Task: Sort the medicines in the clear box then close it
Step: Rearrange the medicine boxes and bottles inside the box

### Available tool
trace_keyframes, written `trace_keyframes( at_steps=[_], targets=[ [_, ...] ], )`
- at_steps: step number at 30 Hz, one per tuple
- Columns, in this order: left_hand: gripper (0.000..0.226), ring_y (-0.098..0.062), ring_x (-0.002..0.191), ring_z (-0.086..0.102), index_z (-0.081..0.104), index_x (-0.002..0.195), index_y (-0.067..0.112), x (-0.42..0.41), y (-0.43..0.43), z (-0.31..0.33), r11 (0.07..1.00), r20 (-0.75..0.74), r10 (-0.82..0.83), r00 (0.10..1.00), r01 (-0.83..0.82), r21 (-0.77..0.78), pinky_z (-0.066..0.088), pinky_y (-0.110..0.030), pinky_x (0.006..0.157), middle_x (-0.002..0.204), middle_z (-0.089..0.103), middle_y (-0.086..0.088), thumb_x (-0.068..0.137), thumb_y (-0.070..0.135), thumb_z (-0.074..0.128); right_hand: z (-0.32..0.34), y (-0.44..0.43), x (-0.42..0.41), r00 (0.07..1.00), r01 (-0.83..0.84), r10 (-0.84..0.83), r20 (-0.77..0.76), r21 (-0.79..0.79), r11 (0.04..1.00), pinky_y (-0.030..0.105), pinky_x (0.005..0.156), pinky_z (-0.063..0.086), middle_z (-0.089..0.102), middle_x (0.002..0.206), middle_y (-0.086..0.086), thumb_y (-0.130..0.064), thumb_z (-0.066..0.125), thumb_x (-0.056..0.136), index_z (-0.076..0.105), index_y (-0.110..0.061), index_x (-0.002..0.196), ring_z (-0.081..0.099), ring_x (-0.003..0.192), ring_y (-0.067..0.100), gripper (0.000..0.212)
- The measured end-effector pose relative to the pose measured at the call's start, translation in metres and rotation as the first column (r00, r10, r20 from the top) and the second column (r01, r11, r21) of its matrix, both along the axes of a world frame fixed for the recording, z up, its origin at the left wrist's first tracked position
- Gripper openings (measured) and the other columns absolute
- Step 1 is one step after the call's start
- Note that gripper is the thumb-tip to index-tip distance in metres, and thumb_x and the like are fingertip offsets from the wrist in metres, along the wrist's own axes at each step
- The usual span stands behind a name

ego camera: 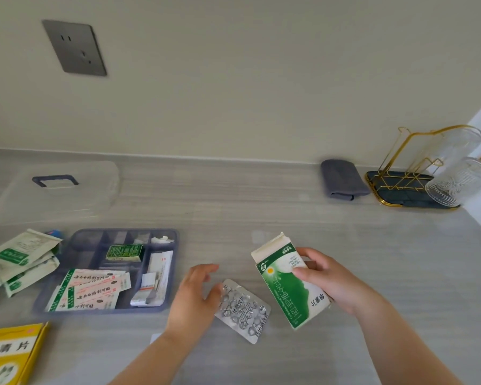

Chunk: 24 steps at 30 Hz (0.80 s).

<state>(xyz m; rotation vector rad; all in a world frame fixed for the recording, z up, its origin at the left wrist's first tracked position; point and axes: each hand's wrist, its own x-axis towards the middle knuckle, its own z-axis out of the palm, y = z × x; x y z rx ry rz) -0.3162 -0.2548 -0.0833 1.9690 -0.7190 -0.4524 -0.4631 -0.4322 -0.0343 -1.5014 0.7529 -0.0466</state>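
Note:
My right hand (321,276) grips a green-and-white medicine carton (288,287) whose top flap is open. My left hand (196,294) pinches the left edge of a silver blister pack (243,311) just left of the carton. A grey divided tray (161,307) lies to the left, holding pink-and-green plaster packets (90,290), a small green box (125,252) and a white sachet (154,279). Further back at the left stands the clear box (56,190) with a blue handle (54,180). Green-and-white sachets (20,259) lie left of the tray.
A yellow medicine box (10,354) sits at the lower left edge. At the back right lie a folded grey cloth (342,180) and a gold wire rack (408,173) with ribbed glasses (450,187). A wall socket (74,48) is above the grey countertop (261,207).

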Motion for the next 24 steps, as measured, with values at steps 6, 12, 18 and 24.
trace_keyframes(
  at_steps=[6, 12, 18, 24],
  targets=[
    [0.027, -0.003, 0.091, 0.06, 0.051, 0.094, 0.035, -0.015, 0.008, 0.033, 0.968, -0.284, -0.132, 0.95, 0.062, -0.244, 0.044, -0.003, 0.059, 0.104, 0.058, 0.006, 0.082, 0.013, 0.062, 0.008, 0.025, 0.015, 0.986, 0.056, -0.062, 0.157, 0.041, 0.998, 0.027, 0.064, 0.057, 0.069, 0.094, -0.006, -0.003, 0.054, 0.083, 0.048, -0.041, 0.101, 0.069, 0.076, 0.013, 0.043],
    [0.024, -0.002, 0.071, 0.067, 0.057, 0.095, 0.023, -0.014, 0.016, 0.049, 0.9, -0.385, -0.122, 0.915, -0.061, -0.432, 0.054, -0.017, 0.062, 0.087, 0.071, 0.015, 0.083, 0.002, 0.056, 0.011, 0.073, 0.034, 0.954, 0.058, -0.1, 0.282, 0.151, 0.987, 0.029, 0.063, 0.058, 0.073, 0.084, -0.004, 0.001, 0.054, 0.082, 0.053, -0.034, 0.103, 0.069, 0.074, 0.016, 0.041],
    [0.026, -0.002, 0.054, 0.061, 0.062, 0.077, 0.021, -0.01, 0.039, 0.048, 0.906, -0.399, 0.029, 0.917, -0.193, -0.376, 0.05, -0.015, 0.049, 0.063, 0.068, 0.005, 0.083, -0.004, 0.058, 0.006, 0.104, 0.043, 0.967, 0.02, -0.049, 0.251, 0.119, 0.993, 0.022, 0.052, 0.05, 0.069, 0.078, -0.003, -0.004, 0.055, 0.083, 0.053, -0.026, 0.097, 0.065, 0.063, 0.011, 0.026],
    [0.035, -0.006, 0.053, 0.064, 0.05, 0.094, 0.029, 0.0, 0.057, 0.052, 0.879, -0.477, 0.104, 0.873, -0.305, -0.366, 0.052, -0.018, 0.047, 0.068, 0.071, 0.002, 0.082, -0.003, 0.059, 0.008, 0.121, 0.067, 0.974, -0.005, -0.015, 0.226, 0.085, 0.996, 0.018, 0.049, 0.048, 0.061, 0.076, 0.003, -0.009, 0.051, 0.087, 0.051, -0.021, 0.085, 0.06, 0.055, 0.005, 0.013]
  ],
)
